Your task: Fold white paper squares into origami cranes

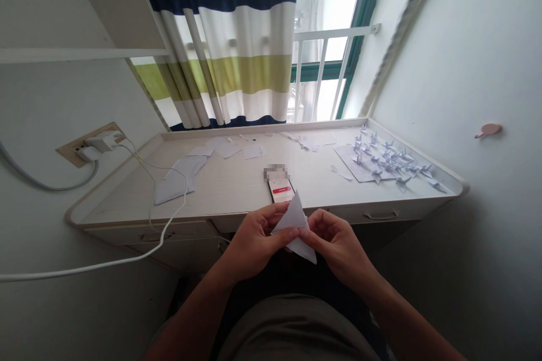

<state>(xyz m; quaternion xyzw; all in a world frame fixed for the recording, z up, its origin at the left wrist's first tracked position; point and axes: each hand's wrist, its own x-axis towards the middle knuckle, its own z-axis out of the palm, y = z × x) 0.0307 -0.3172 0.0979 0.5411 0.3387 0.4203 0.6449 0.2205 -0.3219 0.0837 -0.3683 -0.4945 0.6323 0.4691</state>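
A folded piece of white paper (pixel 296 215), pointed at its top and lower ends, is held up in front of the desk's near edge. My left hand (pixel 258 237) pinches its left side, thumb on the face towards me and fingers behind. From the right, my right hand (pixel 332 237) grips the paper with its thumb tip close to the left thumb. Just beyond the paper, a phone (pixel 280 187) with a lit screen lies on the desk. Some of my fingers are hidden behind the paper.
Several folded paper cranes (pixel 385 158) crowd the desk's right end, some on a white sheet (pixel 348 161). Stacked paper (pixel 180 179) and scraps (pixel 254 152) lie left and back. A white cable (pixel 169 225) runs from the wall socket (pixel 87 144) across the left front.
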